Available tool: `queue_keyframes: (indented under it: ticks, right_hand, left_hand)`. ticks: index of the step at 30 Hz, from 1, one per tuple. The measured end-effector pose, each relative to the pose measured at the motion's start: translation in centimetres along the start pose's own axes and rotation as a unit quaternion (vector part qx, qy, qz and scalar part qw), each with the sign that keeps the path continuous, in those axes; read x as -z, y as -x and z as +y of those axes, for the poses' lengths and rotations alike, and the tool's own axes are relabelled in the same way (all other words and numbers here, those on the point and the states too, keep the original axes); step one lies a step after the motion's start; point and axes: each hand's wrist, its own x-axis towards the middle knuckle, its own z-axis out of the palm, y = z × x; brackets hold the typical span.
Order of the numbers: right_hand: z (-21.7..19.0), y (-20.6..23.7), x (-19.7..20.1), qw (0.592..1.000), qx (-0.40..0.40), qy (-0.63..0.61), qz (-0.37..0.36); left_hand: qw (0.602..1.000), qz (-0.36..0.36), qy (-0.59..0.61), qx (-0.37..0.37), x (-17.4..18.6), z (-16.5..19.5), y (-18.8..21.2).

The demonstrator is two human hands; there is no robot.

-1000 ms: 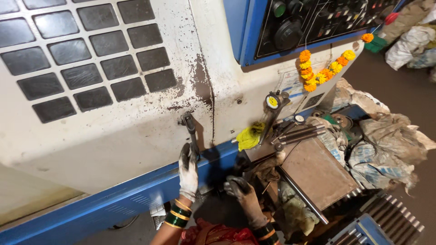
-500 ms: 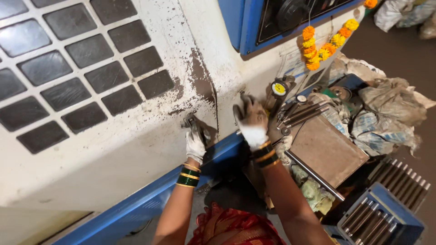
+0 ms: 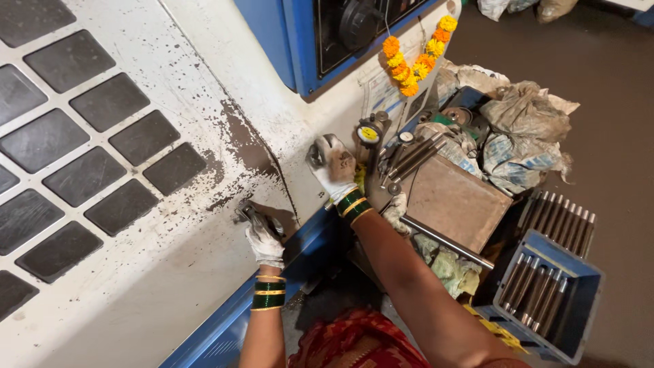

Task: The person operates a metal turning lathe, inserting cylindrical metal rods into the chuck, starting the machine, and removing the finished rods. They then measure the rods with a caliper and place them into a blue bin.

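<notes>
Your left hand (image 3: 263, 238), gloved, is clamped on the metal door handle (image 3: 246, 212) low on the white machine door (image 3: 136, 272), right beside the grimy door seam (image 3: 272, 160). Your right hand (image 3: 332, 163), also gloved, sits against the white panel just right of that seam, fingers curled but loose; holding nothing that I can see. Yellow-faced dial gauge (image 3: 368, 133) is just beside your right hand. Past it: steel rods (image 3: 415, 151) and a brown flat plate (image 3: 455, 202) on the cluttered counter (image 3: 436, 266). Blue tray (image 3: 545, 294) of rods is lower right, well apart from both hands. Orange flower garland (image 3: 415, 54) hangs off the blue control panel (image 3: 300, 41).
</notes>
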Motion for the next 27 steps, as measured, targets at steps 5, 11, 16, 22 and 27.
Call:
queue_keyframes:
  ticks: [5, 11, 16, 22, 27]
  right_hand:
    - [0.3, 0.1, -0.9, 1.0, -0.018, -0.012, 0.012]
    - [1.1, 0.7, -2.3, 0.997, 0.015, 0.031, 0.071]
    - [0.7, 0.1, -2.3, 0.998, -0.022, -0.048, 0.019]
    - [0.1, 0.3, -1.5, 0.998, 0.005, -0.029, 0.05]
    - [0.0, 0.3, -1.2, 0.997, 0.027, -0.041, 0.058]
  left_hand:
    - [0.993, -0.062, 0.076, 0.062, 0.0, -0.1, -0.2]
    - [0.997, -0.007, -0.032, -0.067, -0.2, -0.2, -0.2]
    - [0.993, -0.045, 0.085, 0.071, 0.0, 0.0, -0.2]
    - [0.996, -0.045, 0.036, 0.062, 0.2, 0.2, -0.2]
    - [0.998, -0.044, -0.024, 0.024, 0.4, 0.3, -0.4]
